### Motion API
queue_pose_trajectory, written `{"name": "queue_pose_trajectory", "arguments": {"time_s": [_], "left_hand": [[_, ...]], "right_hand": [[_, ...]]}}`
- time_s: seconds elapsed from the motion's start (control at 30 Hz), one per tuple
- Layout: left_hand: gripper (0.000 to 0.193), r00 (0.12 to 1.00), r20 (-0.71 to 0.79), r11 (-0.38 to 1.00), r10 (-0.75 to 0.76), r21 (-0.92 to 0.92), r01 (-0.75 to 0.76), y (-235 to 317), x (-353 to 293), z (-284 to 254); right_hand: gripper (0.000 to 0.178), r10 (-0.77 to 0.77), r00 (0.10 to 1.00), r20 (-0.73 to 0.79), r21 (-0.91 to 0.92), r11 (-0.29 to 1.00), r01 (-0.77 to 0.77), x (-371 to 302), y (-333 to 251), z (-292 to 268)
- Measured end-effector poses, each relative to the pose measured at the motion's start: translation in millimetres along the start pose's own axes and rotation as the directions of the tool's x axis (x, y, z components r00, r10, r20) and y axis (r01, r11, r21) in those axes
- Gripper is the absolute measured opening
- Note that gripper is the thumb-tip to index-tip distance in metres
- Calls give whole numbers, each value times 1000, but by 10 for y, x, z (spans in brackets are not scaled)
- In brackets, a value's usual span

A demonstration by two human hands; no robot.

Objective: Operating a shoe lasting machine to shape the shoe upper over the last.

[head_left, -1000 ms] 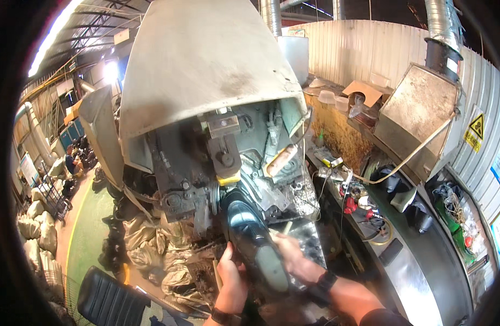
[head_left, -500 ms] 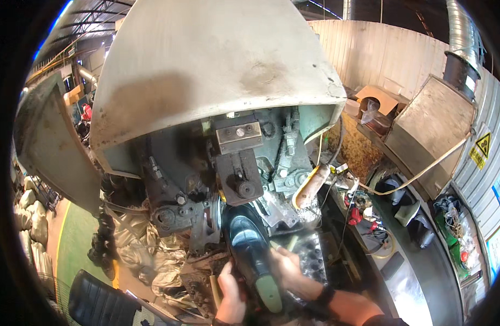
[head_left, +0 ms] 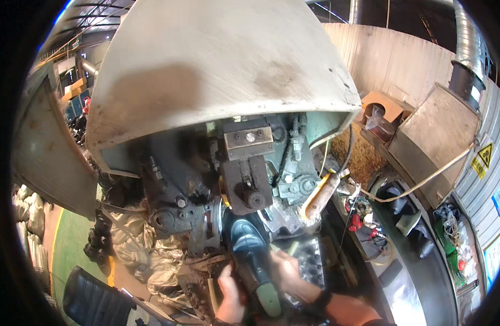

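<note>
A black, glossy shoe (head_left: 247,242) with a pale green piece (head_left: 269,300) showing at its near end points toe-first at the machine. My left hand (head_left: 230,293) is curled against its left side, thumb up along the edge. From the other side my right hand (head_left: 289,278) grips it, with a dark band on the wrist. The toe lies just under the machine's dark block with a round knob (head_left: 254,200). Metal jaws (head_left: 209,228) stand beside the toe on the left. The undersides of the shoe and the fingers below it are hidden.
A large pale hood (head_left: 223,70) covers the machine above. Right of it hangs a long, worn lamp-like piece (head_left: 319,196) on a cable. A curved bench (head_left: 407,293) with dark shoe parts runs along the right. A black chair (head_left: 90,296) and crumpled pale cloth (head_left: 133,247) are at left.
The view has shifted a little, so the machine and hood sit slightly lower and farther right. Both hands keep their hold on the shoe, which stays under the block.
</note>
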State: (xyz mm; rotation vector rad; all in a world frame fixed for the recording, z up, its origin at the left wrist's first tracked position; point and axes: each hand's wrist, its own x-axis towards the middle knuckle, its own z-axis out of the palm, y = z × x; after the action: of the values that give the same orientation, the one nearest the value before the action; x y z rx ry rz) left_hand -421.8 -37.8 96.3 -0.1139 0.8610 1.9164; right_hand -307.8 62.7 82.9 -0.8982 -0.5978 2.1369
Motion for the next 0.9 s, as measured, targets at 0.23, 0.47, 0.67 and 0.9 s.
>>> {"name": "queue_pose_trajectory", "arguments": {"time_s": [0.23, 0.47, 0.67, 0.9], "left_hand": [[17, 943, -99, 933, 316, 213, -290, -248, 311, -306], [19, 919, -74, 899, 386, 255, -357, -261, 309, -319], [30, 960, -90, 956, 265, 156, -249, -180, 220, -155], [35, 962, -108, 932, 249, 297, -208, -48, 253, -352]], "right_hand": [[12, -104, 992, 75, 133, 987, 93, 274, 123, -91], [27, -66, 995, 69, 80, 995, 61, 199, 70, -34], [23, 12, 998, -65, -11, 1000, -13, -29, -134, 252], [28, 26, 999, -29, -78, 997, -28, -28, -221, 42]]}}
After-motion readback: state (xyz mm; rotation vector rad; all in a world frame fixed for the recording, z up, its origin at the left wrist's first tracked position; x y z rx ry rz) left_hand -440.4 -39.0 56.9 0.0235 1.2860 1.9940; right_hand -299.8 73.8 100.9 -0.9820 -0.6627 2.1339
